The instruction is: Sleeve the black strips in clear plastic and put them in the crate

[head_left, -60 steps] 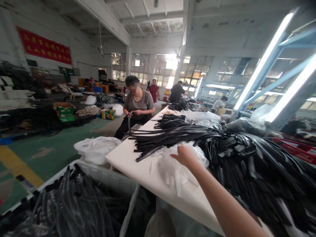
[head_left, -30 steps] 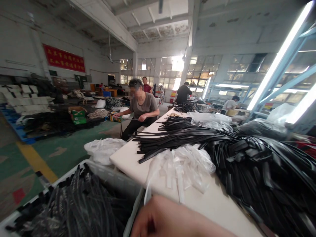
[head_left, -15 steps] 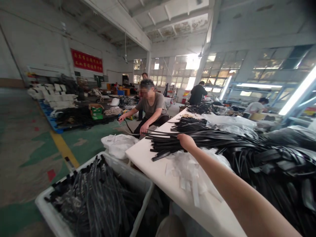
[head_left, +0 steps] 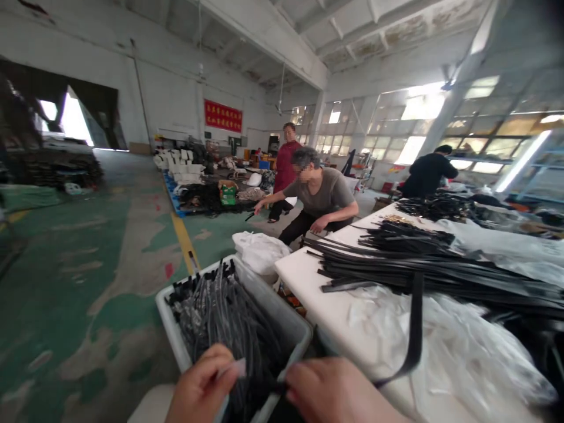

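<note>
My right hand (head_left: 332, 388) is closed around a black strap (head_left: 414, 329), whose loose length bends up past the wrist over the table edge. A short dark end of it seems to point from my fingers toward my left hand (head_left: 202, 385). The left hand pinches a small translucent plastic piece (head_left: 235, 369) between thumb and finger. Both hands are low in view, above a white plastic bin (head_left: 170, 323) full of dark straps in clear sleeves (head_left: 229, 317). On the white table (head_left: 304, 273) lies a long bundle of black straps (head_left: 379, 264).
Crumpled clear plastic bags (head_left: 445, 341) lie at the table's near side. A white sack (head_left: 259, 251) stands between bin and table. A seated co-worker (head_left: 324, 194) is at the table's far corner, and another person (head_left: 288, 158) stands behind. A loaded blue pallet (head_left: 174, 197) sits farther off.
My right hand has left the strap bundle and come back toward the bin with a black strap. My left hand has entered view. The view has turned left, and the co-worker's arm has lowered.
</note>
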Motion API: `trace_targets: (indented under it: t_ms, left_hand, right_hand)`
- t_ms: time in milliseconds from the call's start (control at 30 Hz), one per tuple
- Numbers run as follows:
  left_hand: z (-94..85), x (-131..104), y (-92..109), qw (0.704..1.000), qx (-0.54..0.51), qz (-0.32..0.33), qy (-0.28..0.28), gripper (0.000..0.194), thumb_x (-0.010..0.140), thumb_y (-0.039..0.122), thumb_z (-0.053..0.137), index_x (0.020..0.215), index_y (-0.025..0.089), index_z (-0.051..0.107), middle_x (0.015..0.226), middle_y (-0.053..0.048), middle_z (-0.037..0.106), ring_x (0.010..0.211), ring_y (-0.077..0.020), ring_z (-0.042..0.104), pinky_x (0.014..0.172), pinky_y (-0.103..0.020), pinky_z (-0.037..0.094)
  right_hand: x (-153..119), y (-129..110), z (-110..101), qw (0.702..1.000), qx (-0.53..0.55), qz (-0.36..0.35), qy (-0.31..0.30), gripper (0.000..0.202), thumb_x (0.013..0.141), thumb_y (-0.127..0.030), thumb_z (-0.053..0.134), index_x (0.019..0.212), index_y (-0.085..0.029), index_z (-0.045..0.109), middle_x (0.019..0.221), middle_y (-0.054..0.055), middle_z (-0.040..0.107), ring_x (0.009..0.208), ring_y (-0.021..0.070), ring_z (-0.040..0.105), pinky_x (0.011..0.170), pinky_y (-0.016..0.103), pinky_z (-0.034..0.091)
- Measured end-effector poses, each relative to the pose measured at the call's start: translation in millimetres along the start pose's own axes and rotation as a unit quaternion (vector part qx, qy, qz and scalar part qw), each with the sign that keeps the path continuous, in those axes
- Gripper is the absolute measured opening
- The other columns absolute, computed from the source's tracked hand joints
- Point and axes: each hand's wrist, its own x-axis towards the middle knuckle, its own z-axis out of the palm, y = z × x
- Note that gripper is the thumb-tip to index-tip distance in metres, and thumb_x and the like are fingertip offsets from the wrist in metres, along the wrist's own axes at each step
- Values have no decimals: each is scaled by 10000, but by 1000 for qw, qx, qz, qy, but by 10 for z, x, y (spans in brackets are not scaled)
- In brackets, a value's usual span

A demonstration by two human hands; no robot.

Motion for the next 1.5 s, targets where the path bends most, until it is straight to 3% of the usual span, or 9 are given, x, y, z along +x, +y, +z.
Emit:
trace_targets:
  t_ms: [100,167,333,500,867,1033,1267,1500]
  left_hand:
    - [71,49,29,998,-41,-35,18,432,678,563,782,516,182,656,599,25,418,605,-140,404,576,-254,337]
    - [110,60,22,996,-63,-54,18,420,633,559,815,526,174,685,582,30,417,587,-129,377,566,-254,307]
    - [160,40,-12,992,-100,-78,17,366,625,529,830,650,171,758,618,7,543,620,-138,446,582,-243,331]
    - [186,52,-56,982,-144,-109,48,338,597,463,870,803,208,789,800,-36,746,809,-204,611,771,-264,458]
    - [250,98,-73,978,-170,-116,35,317,605,400,876,711,164,692,619,43,572,628,-111,468,602,-205,354]
    - [273,80,-83,981,-157,-111,25,337,647,440,848,793,168,714,665,26,604,659,-122,486,629,-209,370]
    - [265,92,-101,985,-123,-117,28,416,657,561,803,678,163,683,602,8,612,592,-128,495,579,-223,375]
    - [265,102,-118,985,-129,-115,22,324,721,469,773,689,162,676,621,5,638,587,-115,502,584,-212,374]
  right_hand:
    - [65,152,125,986,115,123,7,229,980,-221,352,916,-217,571,794,39,697,687,176,648,595,283,383]
    - [105,248,138,977,156,147,-15,262,990,-254,312,944,-211,566,805,52,685,726,196,645,629,296,383]
    - [142,246,173,977,146,147,-49,282,986,-273,279,890,-214,538,794,64,667,756,236,645,636,329,349]
    - [145,226,214,970,178,159,-40,285,993,-307,296,874,-226,542,802,50,674,746,219,637,643,318,354]
    - [139,234,237,968,197,145,-46,263,991,-297,314,866,-222,534,803,40,658,733,202,622,638,308,348]
    - [140,239,243,969,195,146,-50,255,983,-280,313,866,-219,531,811,47,659,734,203,619,642,307,352]
    - [155,250,229,969,182,161,-47,271,988,-294,306,844,-218,522,784,50,659,714,206,617,624,315,329]
    - [136,185,199,971,186,144,-37,273,996,-305,285,864,-219,509,786,49,649,707,203,610,620,313,327]
